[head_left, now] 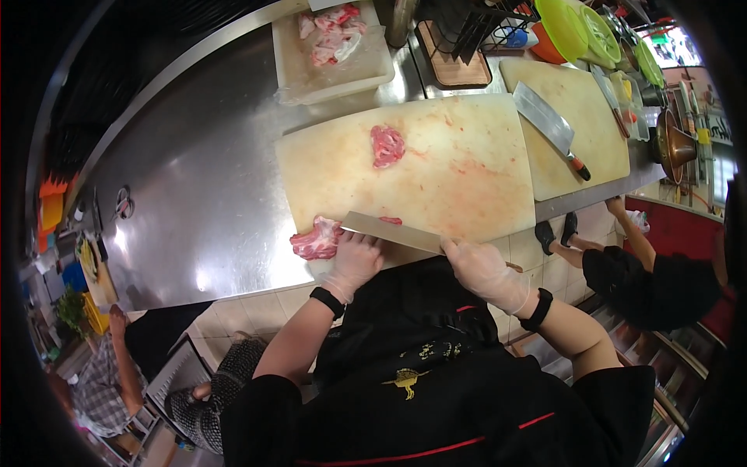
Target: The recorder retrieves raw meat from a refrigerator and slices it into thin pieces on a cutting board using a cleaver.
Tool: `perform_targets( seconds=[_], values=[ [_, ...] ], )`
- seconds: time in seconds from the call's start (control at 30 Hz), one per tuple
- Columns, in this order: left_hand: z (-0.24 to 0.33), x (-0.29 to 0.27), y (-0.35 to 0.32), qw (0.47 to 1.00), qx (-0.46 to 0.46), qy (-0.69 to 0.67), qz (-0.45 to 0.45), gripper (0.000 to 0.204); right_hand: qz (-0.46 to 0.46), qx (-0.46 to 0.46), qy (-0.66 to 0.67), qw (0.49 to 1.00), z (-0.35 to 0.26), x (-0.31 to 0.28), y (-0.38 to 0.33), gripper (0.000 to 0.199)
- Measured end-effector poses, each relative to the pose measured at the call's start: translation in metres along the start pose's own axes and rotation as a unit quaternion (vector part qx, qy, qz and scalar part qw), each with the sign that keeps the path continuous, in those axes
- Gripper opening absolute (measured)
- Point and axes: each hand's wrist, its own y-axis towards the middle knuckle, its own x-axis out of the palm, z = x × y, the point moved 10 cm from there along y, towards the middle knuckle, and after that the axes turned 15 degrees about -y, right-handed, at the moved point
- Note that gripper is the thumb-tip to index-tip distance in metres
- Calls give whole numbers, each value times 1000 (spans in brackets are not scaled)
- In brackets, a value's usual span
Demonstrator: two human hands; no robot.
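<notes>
A broad, stained pale cutting board (436, 167) lies on the brushed steel counter (202, 194). At its near edge the gloved right hand (484, 272) grips a flat rectangular cleaver (393, 231). The gloved left hand (354, 261) presses curled fingers on a marbled raw meat chunk (315, 240). A smaller slice (387, 145) sits mid-board.
</notes>
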Motion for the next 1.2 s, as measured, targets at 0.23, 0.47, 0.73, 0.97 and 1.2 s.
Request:
perform_targets(
  seconds=[0.23, 0.47, 0.73, 0.97, 1.2],
  values=[
    [5, -9, 2, 999, 37, -5, 39, 34, -7, 13, -52, 999, 22, 11, -26, 38],
    [5, -13, 1, 997, 47, -39, 56, 30, -12, 13, -11, 1000, 33, 9, -45, 31],
    [11, -19, 5, 995, 53, -45, 70, 43, -51, 48, -15, 997, 40, 19, -58, 19],
    [19, -28, 11, 994, 66, -47, 79, 36, -83, 134, 127, 979, 61, 17, -56, 13],
    [19, -29, 11, 993, 70, -47, 87, 35, -192, 308, 408, 838, 88, 40, -73, 23]
  ],
)
